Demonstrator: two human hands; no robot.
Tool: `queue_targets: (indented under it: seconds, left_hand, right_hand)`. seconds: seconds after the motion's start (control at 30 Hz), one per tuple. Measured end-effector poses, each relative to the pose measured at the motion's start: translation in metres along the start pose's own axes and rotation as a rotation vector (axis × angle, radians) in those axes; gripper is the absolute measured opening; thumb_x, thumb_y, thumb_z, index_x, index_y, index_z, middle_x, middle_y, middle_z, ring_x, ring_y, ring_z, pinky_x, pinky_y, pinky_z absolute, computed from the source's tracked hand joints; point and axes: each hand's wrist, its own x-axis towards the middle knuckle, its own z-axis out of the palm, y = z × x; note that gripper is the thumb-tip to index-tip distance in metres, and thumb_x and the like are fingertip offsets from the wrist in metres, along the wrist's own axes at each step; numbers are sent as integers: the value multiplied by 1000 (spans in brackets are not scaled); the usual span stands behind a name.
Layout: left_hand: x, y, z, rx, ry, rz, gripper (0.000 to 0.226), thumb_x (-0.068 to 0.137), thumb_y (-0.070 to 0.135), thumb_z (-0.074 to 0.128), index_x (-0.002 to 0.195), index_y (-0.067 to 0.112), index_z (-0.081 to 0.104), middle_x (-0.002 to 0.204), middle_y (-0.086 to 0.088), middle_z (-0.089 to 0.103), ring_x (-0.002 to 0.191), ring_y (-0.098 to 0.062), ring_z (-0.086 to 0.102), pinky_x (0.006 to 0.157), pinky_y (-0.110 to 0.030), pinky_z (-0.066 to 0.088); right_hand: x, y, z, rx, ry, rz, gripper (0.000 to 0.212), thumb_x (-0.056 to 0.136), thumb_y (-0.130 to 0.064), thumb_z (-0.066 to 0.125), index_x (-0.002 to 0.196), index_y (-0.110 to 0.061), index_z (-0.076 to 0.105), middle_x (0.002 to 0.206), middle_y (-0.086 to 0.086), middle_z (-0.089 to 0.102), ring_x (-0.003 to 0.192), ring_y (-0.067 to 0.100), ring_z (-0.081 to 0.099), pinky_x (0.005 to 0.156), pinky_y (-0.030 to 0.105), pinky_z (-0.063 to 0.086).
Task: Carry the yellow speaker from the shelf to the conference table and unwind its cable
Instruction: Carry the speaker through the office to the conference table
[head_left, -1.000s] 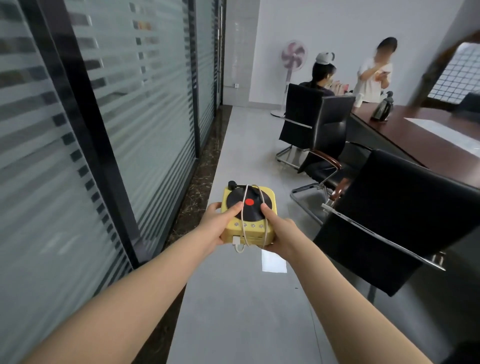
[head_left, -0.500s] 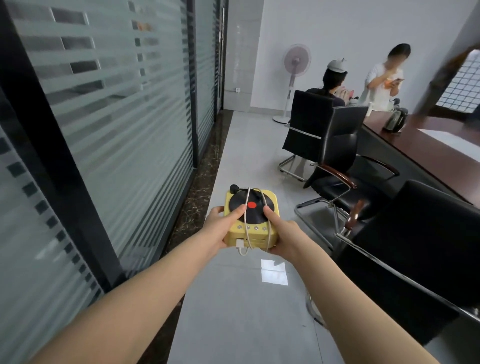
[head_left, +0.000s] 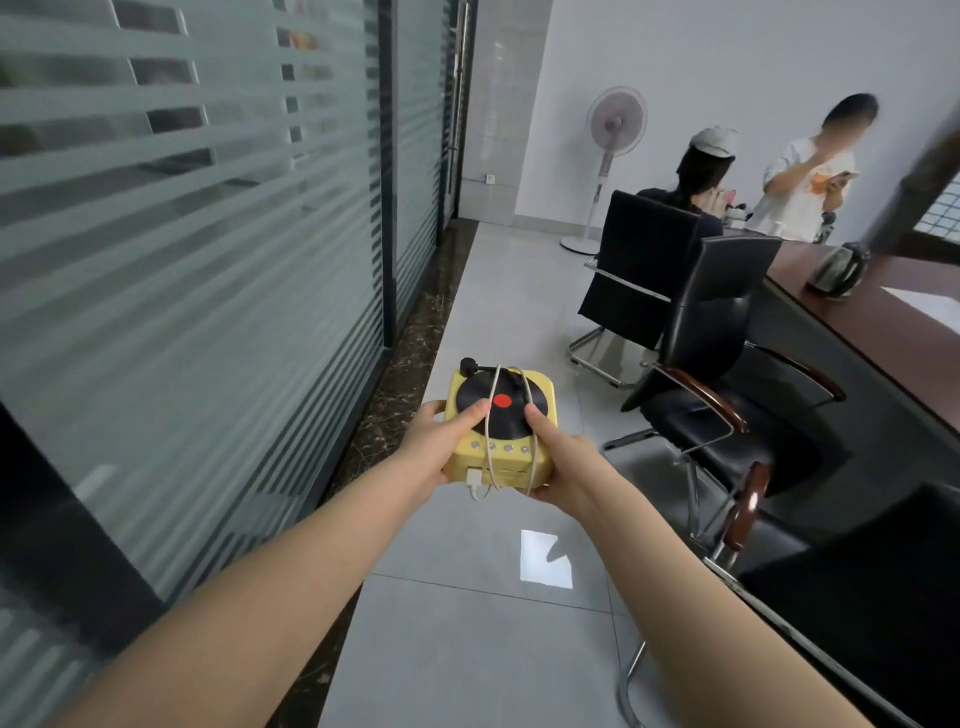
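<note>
The yellow speaker (head_left: 540, 387) is a small box shaped like a record player, with a black disc and red centre on top. A white cable (head_left: 489, 447) is wound around it, its plug hanging at the front. My left hand (head_left: 435, 447) grips the speaker's left side and my right hand (head_left: 563, 462) grips its right side, both thumbs on top. I hold it out in front of me above the grey tiled floor. The dark brown conference table (head_left: 872, 322) lies to the right, beyond the chairs.
Black office chairs (head_left: 722, 332) line the table's near side, one close at my lower right. A frosted glass wall (head_left: 208, 234) runs along the left. A kettle (head_left: 839, 270) stands on the table. Two people and a standing fan (head_left: 613, 135) are at the far end.
I have walked forward along the aisle with the speaker held the same way. The nearest chair has slid to my lower right and the far people and table appear closer.
</note>
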Motion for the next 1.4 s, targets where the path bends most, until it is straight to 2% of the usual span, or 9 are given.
queue_targets:
  seconds: [0.13, 0.37, 0.47, 0.83, 0.97, 1.13, 1.4]
  left_hand:
    - [51, 20, 3, -21, -13, -7, 56, 79, 36, 73, 127, 19, 49, 116, -9, 65, 92, -24, 67, 65, -35, 57]
    - [165, 67, 6, 9, -40, -4, 62, 77, 39, 74, 130, 21, 46, 116, -9, 65, 95, -26, 67, 78, -44, 58]
    - [204, 86, 5, 33, -36, -19, 63, 77, 40, 74, 130, 21, 46, 115, -8, 64, 95, -26, 67, 81, -46, 58]
    - [345, 135, -1, 102, -76, -59, 64, 78, 41, 73, 132, 20, 45, 119, -10, 63, 99, -28, 66, 81, -46, 58]
    - [386, 147, 7, 93, -74, -73, 67, 77, 41, 74, 133, 20, 45, 119, -10, 63, 98, -28, 66, 81, -47, 58]
    - [451, 165, 25, 79, -79, -68, 65, 76, 41, 74, 131, 19, 47, 117, -9, 64, 98, -27, 66, 81, -48, 58]
    - [551, 213, 76, 85, -54, -49, 67, 76, 42, 74, 131, 19, 45, 116, -9, 64, 95, -26, 67, 72, -41, 59]
  right_hand:
    - [47, -26, 10, -17, -7, -12, 66, 77, -45, 73, 123, -2, 53, 110, 16, 69, 90, 31, 69, 63, 37, 56]
    - [143, -84, 35, -37, 31, -44, 67, 76, -48, 72, 122, -2, 54, 108, 17, 70, 90, 31, 70, 66, 38, 57]
    - [174, -106, 48, -21, 36, -38, 63, 79, -44, 71, 122, -1, 55, 109, 17, 70, 87, 30, 69, 63, 36, 56]
    - [289, -166, 89, 40, 72, 7, 60, 81, -43, 69, 122, -1, 54, 105, 15, 69, 83, 27, 68, 59, 34, 55]
    - [327, -183, 91, 44, 69, 13, 59, 82, -43, 69, 120, -1, 55, 108, 15, 69, 87, 28, 67, 64, 36, 55]
    - [391, -216, 86, 39, 62, 2, 65, 79, -44, 71, 124, -1, 54, 116, 18, 67, 97, 32, 67, 66, 37, 55]
    - [490, -290, 67, 55, 51, 0, 63, 79, -42, 72, 123, 1, 55, 114, 19, 68, 88, 30, 66, 64, 37, 55]
